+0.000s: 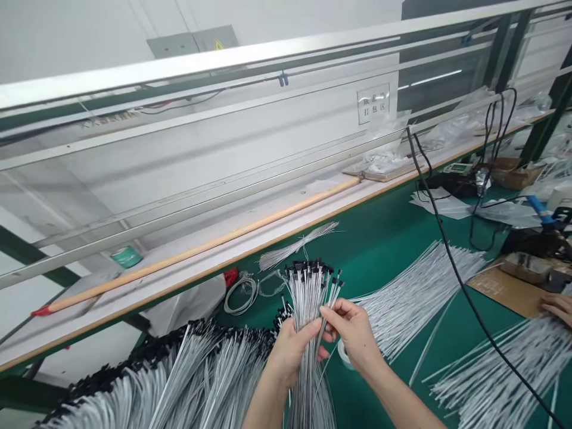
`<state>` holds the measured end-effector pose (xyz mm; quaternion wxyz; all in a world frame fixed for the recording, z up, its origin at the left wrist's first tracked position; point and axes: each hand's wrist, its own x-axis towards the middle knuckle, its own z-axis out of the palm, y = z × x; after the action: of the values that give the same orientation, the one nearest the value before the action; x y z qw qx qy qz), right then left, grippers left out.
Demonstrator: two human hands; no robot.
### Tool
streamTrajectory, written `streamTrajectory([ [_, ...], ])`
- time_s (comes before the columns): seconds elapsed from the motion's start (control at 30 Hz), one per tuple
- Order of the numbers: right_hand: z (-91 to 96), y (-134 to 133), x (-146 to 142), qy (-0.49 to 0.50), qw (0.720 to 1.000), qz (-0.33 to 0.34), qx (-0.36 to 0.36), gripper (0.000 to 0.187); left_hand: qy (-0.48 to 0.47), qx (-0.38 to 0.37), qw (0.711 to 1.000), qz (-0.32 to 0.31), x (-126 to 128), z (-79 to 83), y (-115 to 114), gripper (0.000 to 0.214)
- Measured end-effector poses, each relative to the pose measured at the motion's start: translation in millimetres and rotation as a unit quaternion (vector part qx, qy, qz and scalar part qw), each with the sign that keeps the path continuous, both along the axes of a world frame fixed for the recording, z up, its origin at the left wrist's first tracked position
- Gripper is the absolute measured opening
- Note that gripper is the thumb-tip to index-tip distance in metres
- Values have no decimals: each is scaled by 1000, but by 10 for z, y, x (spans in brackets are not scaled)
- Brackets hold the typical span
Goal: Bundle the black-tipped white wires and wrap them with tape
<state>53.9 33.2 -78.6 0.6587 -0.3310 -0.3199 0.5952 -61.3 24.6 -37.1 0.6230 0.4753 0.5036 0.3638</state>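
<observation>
Upright between my hands stands a bundle of thin grey cables [304,298] with small black connectors [315,266] at the top ends. My left hand [288,351] is closed around the bundle from the left, thumb across its front. At the bundle's right side, my right hand [353,330] pinches a few of the cables between thumb and fingers; some fingertips are hidden behind them. More bundles of grey cables with black ends [227,369] lie to the left. Close to my right hand is a white ring-shaped roll [345,356], partly covered.
Loose grey cables [415,292] spread over the green table [370,244]. A thin wire bundle [297,245] and a coiled cable [241,295] lie behind. A shelf [214,247] crosses above; a black cord [451,250] hangs at right. Another person's hand [558,307] touches cables there.
</observation>
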Motion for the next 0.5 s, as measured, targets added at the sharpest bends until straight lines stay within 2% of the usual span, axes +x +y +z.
streamTrajectory([
  [0.17, -31, 16, 46, -4, 1000, 21, 6, 31, -4, -2, 1000, -11, 3, -3, 9, 31],
  [0.33, -40, 8, 76, 13, 1000, -1, 0, 22, -2, -7, 1000, -6, -6, 4, 27, 30],
  [0.5, -51, 22, 68, 35, 999, 14, -10, 25, 1, 16, 1000, -14, -4, -3, 18, 27],
])
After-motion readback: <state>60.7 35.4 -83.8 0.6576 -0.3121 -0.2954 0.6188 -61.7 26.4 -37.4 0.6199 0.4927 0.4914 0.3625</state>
